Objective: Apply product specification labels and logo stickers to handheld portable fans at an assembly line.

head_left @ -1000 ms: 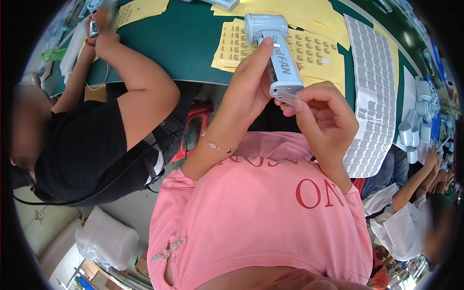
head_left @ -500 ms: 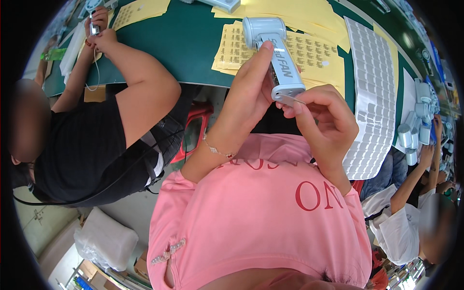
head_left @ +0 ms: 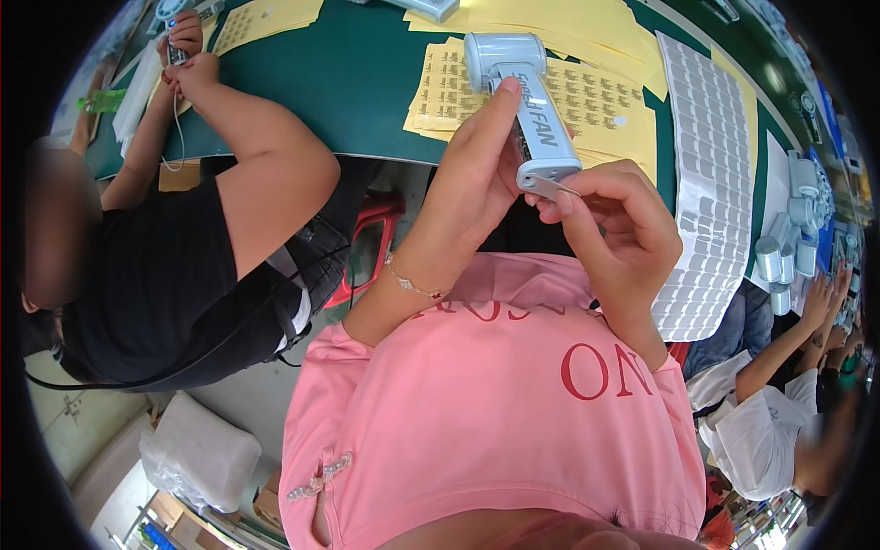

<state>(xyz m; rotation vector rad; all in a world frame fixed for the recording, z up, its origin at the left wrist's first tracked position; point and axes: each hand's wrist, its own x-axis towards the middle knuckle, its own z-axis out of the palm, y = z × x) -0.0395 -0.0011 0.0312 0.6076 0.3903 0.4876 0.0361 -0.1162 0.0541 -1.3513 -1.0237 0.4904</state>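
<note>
A light-blue handheld fan (head_left: 547, 124) with dark lettering on its handle stands out over the table's near edge, its round head pointing away from me. My left hand (head_left: 472, 174) is wrapped around the handle from the left, thumb lying along the top. At the handle's near end, my right hand (head_left: 628, 215) pinches a small thin grey label (head_left: 554, 188) between thumb and forefinger. The label lies against or just by the end face, which shows a small hole; whether it sticks there I cannot tell.
Yellow sticker sheets (head_left: 605, 101) lie on the green table (head_left: 367, 101) beyond the fan. A long sheet of silver-grey labels (head_left: 710, 202) hangs over the edge at right. Light-blue fan parts (head_left: 779, 247) crowd the far right. A co-worker (head_left: 266, 174) at left handles another fan.
My hands and the fan have barely shifted. The co-worker at left has lowered the arms slightly, and the hands of the person at far right have moved.
</note>
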